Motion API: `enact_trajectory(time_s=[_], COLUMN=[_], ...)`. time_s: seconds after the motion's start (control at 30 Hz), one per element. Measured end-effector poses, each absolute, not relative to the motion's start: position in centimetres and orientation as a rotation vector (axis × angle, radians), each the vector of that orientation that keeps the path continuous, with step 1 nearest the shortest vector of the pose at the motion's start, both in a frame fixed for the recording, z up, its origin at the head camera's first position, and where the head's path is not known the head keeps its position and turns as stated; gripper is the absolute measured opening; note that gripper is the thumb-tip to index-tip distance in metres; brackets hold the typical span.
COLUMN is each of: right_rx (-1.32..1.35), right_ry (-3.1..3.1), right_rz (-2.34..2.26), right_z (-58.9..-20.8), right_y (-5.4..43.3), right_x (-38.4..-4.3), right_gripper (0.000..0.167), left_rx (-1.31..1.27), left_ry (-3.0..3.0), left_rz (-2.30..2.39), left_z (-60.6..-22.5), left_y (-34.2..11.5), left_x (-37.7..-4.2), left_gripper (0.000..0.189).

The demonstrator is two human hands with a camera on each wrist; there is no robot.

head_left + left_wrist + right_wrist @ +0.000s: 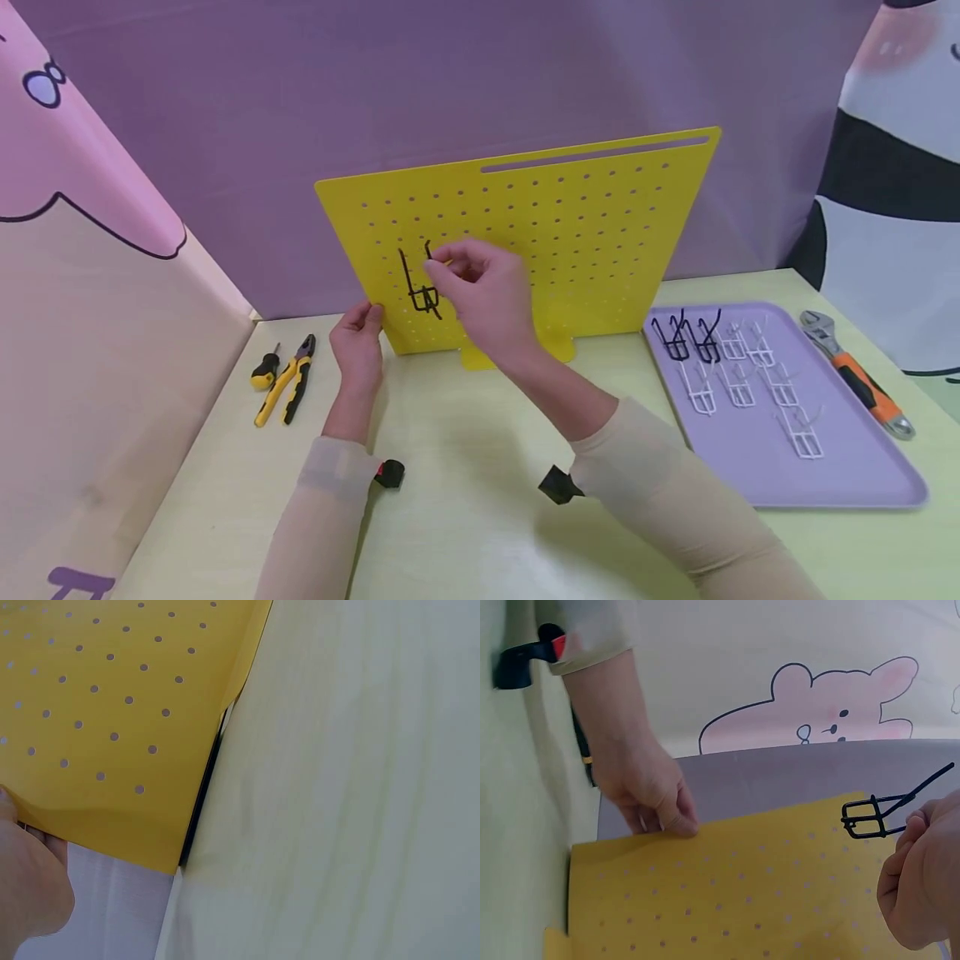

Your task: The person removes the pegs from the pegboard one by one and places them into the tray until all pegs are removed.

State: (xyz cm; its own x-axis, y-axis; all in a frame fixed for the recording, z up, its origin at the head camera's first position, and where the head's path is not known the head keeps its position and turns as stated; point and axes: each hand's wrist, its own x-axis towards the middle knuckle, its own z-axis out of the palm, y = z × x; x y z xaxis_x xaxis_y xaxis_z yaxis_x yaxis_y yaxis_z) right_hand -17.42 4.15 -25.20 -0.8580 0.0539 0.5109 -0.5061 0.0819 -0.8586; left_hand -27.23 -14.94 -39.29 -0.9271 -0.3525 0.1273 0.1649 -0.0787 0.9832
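A yellow pegboard (pixel 585 233) stands upright, its foot on the table. At its lower left edge my left hand (pixel 358 346) pinches the sheet between thumb and fingers, which the left wrist view also shows at the board's side. My right hand (pixel 487 292) holds a black wire pegboard hook (pixel 423 298) between thumb and fingertips, in front of the board's left part. In the right wrist view the hook's small rectangular frame and its long prong (pixel 930 784) stick out past the fingers. Part of the hook is hidden behind those fingers.
To the right lies a purple tray (pixel 720 467) with two black hooks (pixel 703 342) and several white hooks (pixel 801 433). An adjustable wrench (pixel 858 379) lies beside it. Pliers (pixel 288 383) and a stubby screwdriver (pixel 266 371) lie at the left. A purple backdrop (pixel 450 75) hangs behind.
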Motion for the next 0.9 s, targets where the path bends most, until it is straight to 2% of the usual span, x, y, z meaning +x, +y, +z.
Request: enact_trajectory(time_s=[0.3, 0.6, 0.9], right_rx=[0.344, 0.131, -0.035], right_ry=[-2.039, -2.192, -2.27], right_rz=[1.765, 1.716, 1.614], right_z=[-27.7, -29.5, -31.8], right_y=[8.5, 13.7, 19.7], right_x=[-15.7, -13.9, -11.6], right_gripper=[0.009, 0.02, 0.024], left_rx=[0.212, 0.185, 0.173], left_ry=[-1.876, -1.878, -1.867], left_rz=[-2.036, -2.027, -2.026], left_z=[-39.6, -39.9, -39.8], left_y=[-15.2, -15.0, -14.9], left_x=[-27.0, -27.1, -27.2], left_gripper=[0.029, 0.029, 0.027])
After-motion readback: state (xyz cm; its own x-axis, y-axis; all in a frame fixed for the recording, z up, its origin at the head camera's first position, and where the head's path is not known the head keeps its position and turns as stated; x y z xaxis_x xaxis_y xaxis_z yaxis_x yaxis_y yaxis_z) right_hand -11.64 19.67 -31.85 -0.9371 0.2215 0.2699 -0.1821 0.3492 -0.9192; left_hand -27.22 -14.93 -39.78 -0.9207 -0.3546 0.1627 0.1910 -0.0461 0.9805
